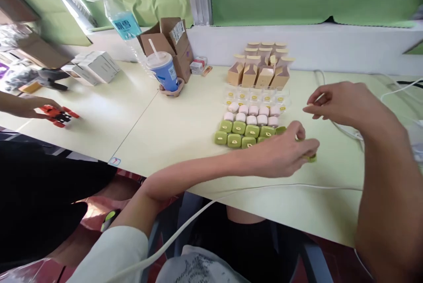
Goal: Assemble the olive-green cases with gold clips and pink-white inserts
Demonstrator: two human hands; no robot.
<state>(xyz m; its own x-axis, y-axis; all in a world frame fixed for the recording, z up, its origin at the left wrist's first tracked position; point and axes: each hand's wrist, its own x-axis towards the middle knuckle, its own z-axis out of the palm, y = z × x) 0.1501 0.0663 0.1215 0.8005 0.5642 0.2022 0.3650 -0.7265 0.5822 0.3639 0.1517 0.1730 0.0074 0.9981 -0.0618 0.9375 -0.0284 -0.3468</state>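
Observation:
My left hand (286,153) reaches across the front of the rows, fingers curled on a small green piece (312,158) that shows only partly under the fingertips. To its left, rounded green cases (239,127) with small pale oval marks stand in two rows, some hidden behind my hand and wrist. Behind them are two rows of rounded white-pink pieces (253,110). Above the table on the right, my right hand (337,103) has thumb and fingertips brought together. Whatever is between them, if anything, is too small to make out.
Clear plastic trays (254,93) and opened small cardboard boxes (259,73) stand behind the rows. Further left are a blue cup (165,71), a bottle (125,25) and a carton (178,49). A co-worker's hand (33,106) touches a red-black toy (59,115). White cable (280,187) crosses the front.

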